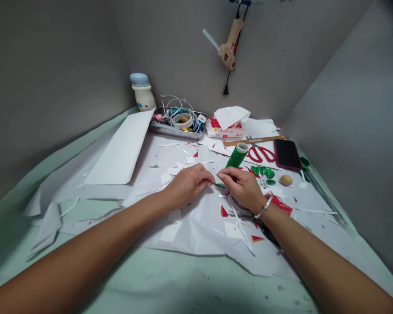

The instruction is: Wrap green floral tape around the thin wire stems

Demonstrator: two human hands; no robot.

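My left hand (pixel 192 182) is closed in a pinch on a thin green piece (pixel 219 186), whose tip sticks out to the right of the fingertips. Just beside it, my right hand (pixel 244 186) is pinched too, with a bracelet at the wrist. What its fingers hold is too small to make out. A spool of green thread (pixel 235 158) stands tilted right behind the right hand. Small green oval leaves (pixel 264 172) on pale stems lie to the right of it. Below the right hand, partly hidden, is a round roll of tape (pixel 240 205).
Red-handled scissors (pixel 261 153), a ruler (pixel 268 139), a phone (pixel 287 154) and a brown nut-like object (pixel 286 179) lie at right. A metal tray (pixel 177 131), tissue pack (pixel 225 128) and bottle (pixel 143 93) stand behind. A glue gun (pixel 229 48) hangs on the wall.
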